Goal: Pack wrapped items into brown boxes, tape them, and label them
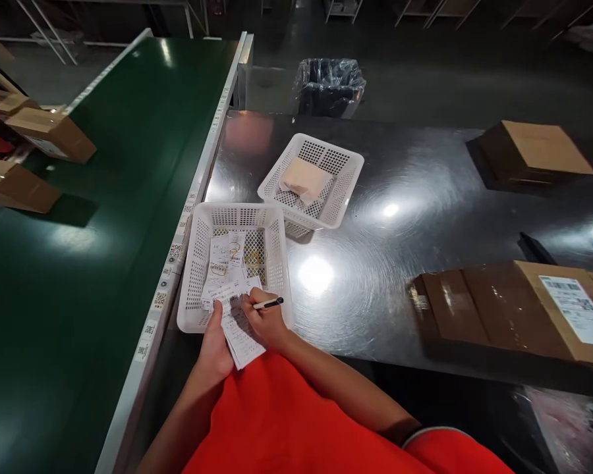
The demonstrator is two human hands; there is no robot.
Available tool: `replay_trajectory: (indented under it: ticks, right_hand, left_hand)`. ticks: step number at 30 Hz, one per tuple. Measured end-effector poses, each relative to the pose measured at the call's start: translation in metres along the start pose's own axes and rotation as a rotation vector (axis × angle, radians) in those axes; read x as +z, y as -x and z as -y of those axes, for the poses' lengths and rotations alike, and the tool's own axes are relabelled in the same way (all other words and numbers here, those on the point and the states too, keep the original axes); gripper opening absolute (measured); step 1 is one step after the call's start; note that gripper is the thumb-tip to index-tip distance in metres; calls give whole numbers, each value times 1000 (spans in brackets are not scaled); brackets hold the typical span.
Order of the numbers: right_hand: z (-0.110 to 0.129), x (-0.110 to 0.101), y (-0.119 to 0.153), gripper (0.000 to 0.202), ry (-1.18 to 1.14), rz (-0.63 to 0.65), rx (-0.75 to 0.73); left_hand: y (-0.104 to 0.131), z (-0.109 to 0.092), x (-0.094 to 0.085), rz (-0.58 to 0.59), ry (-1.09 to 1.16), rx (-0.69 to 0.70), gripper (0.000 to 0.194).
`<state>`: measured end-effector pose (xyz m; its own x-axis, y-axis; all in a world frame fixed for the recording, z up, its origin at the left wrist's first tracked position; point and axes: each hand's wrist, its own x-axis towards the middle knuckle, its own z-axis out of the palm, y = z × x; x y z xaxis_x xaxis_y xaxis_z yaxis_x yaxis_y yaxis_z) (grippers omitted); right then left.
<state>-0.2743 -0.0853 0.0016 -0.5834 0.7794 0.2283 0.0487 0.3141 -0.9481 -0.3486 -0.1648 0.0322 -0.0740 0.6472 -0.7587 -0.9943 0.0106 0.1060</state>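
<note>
My left hand (217, 345) is closed on a stack of printed paper slips (243, 339), its thumb on top, at the near edge of a white plastic basket (282, 263). A white and black pen (268, 303) is held in my right hand (265, 320), which rests over the slips; the pen's tip is hidden by the fingers. More slips (221, 250) lie inside this basket, along with yellow bands. Behind it and to the right, a second white basket (353, 172) holds a folded beige item (305, 179).
A green conveyor belt (143, 151) with cartons (54, 131) runs along the left, edged by a metal rail (178, 247). On the metal table (375, 263), brown boxes (508, 313) and another carton (543, 148) stand at right. A lined bin (329, 92) is beyond the table.
</note>
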Motion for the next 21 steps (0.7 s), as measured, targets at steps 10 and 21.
replay_trajectory:
  ticks: [10, 21]
  right_hand:
    - [-66, -20, -39, 33, 474, 223, 354]
    - [-112, -1, -38, 30, 911, 570, 273]
  left_hand:
    - [12, -38, -51, -34, -111, 169, 53]
    - [16, -39, -59, -87, -74, 204, 50]
